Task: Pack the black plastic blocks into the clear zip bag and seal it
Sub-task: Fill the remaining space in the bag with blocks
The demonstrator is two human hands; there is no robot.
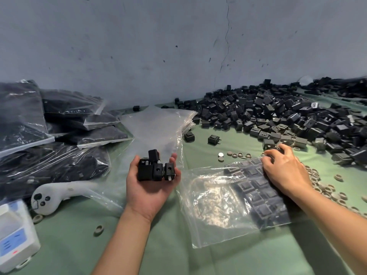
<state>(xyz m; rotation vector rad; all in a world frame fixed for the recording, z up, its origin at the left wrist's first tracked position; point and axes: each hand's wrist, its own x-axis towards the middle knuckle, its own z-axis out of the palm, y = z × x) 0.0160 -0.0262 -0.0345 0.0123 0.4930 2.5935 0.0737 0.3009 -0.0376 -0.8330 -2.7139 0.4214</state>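
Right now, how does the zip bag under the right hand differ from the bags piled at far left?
The zip bag under the right hand is part filled: black blocks form a flat layer on the side under that hand, the rest clear; the piled bags look dark throughout. The zip bag lies flat on the table; the piled bags lean on one another. Both are clear plastic holding black parts.

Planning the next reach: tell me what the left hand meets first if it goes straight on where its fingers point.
The left hand, holding black blocks, would likely meet the empty clear bags first; depth is unclear.
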